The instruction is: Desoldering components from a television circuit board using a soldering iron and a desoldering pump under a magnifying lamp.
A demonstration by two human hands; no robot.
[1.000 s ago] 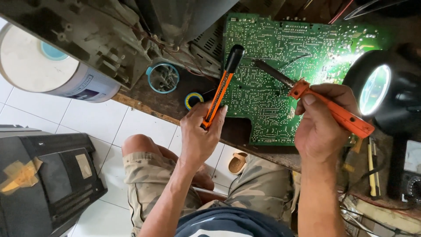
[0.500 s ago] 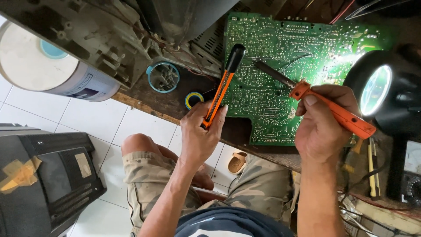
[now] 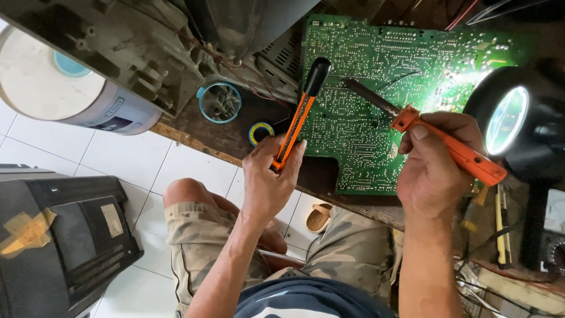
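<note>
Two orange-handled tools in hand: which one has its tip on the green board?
The soldering iron in the right hand: its dark metal tip lies over the green circuit board. The slim orange tool in the left hand points at the board's edge.

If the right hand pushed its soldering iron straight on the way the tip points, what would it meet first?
Probably the green circuit board, near the black end of the orange tool in the left hand; depth is unclear.

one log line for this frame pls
left hand: grips orange-and-black utility knife | right hand: grips orange-handled soldering iron, tip over green printed circuit board | lit magnifier lamp alongside
</note>
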